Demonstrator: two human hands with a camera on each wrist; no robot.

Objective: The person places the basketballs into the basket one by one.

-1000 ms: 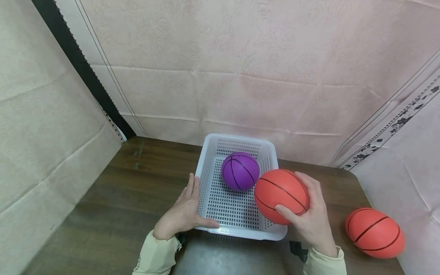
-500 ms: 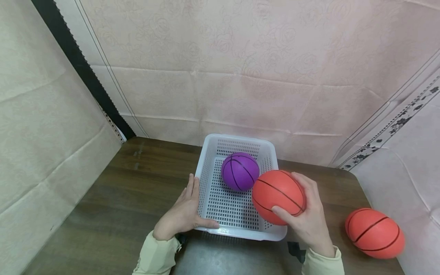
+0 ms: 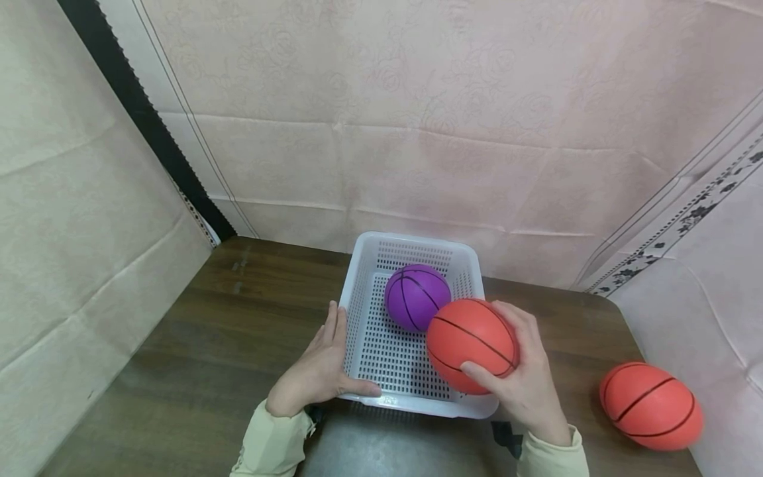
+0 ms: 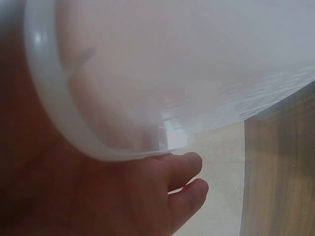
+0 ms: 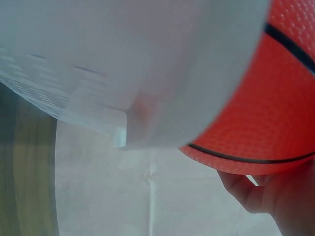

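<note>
My right hand grips an orange-red toy basketball from its right side, thumb in front and fingers behind. The ball hangs over the front right part of a white perforated plastic basket. In the right wrist view the basket wall covers part of the held ball. A purple ball sits inside the basket. My left hand rests against the basket's front left corner, its fingers straight along the left side and the thumb on the front rim. The left wrist view has those fingers beside the wall.
A second orange-red ball lies on the dark wooden table at the right edge. Pale patterned cloth hangs behind the table and on both sides. A grey shiny surface is in front of the basket.
My right hand has moved the held ball left and slightly toward me over the basket. The left hand, basket, purple ball and second orange-red ball hold their places.
</note>
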